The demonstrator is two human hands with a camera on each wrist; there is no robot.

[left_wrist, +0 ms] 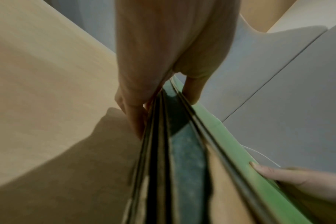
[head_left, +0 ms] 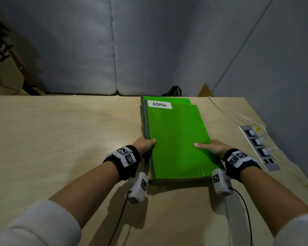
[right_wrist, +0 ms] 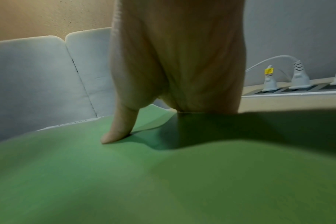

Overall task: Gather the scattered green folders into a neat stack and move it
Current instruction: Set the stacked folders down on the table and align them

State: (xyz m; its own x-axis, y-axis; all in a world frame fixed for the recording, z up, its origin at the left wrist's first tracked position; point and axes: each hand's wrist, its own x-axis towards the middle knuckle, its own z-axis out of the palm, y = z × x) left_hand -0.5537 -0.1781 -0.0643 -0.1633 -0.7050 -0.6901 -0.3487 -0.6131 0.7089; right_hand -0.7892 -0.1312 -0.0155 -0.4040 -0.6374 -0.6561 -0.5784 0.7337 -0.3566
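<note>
A stack of green folders (head_left: 176, 139) lies right of centre on the wooden table (head_left: 61, 139), the top one bearing a white "ADMIN" label (head_left: 159, 104). My left hand (head_left: 146, 143) grips the stack's left spine edge, thumb on top and fingers underneath. In the left wrist view the folder stack (left_wrist: 184, 159) shows its layered edges, pinched by the left hand (left_wrist: 163, 97). My right hand (head_left: 210, 147) holds the right edge, thumb flat on the cover; its other fingers are hidden below. The right wrist view shows the right hand (right_wrist: 173, 113) with its thumb pressing the green cover (right_wrist: 163, 174).
A grey power strip (head_left: 258, 147) with white plugs and cables lies along the table's right edge, close to the stack. Grey padded panels (head_left: 149, 41) stand behind the table. A black object (head_left: 175, 91) sits past the far edge.
</note>
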